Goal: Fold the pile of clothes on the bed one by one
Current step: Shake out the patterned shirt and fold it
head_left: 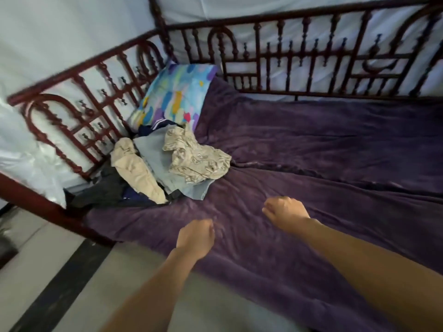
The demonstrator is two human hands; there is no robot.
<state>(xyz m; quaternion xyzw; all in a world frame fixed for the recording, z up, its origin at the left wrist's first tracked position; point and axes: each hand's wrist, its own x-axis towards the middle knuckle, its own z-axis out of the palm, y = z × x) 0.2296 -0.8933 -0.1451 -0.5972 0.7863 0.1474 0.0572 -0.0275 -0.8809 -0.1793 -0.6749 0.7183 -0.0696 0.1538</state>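
**Nothing folded yet, both hands empty**

Over at the left end of the bed (72, 109), hard against the railing, there's the pile of clothes (153, 168), all in a heap. A dark garment (100, 190) sprawls at the near-left edge, with a crumpled beige garment (136, 173) draped across it. Next along, a blue-grey piece (153, 154) lies fairly flat, and a patterned cream garment (194, 159) sits bunched on top at the pile's right side. The bright pillow (175, 94) leans just behind.

Now the hands. The left hand (195, 238) hovers at the near edge of the purple blanket (335, 144), fingers curled under, nothing in it. The right hand (286, 213) is a little further in, also curled into a loose fist and holding nothing. Both are short of the pile.

To the right, the blanket shows no folded stack anywhere. By my reading the job is at its very start: every garment is left to do, and the patterned one on top looks the likeliest first pick.
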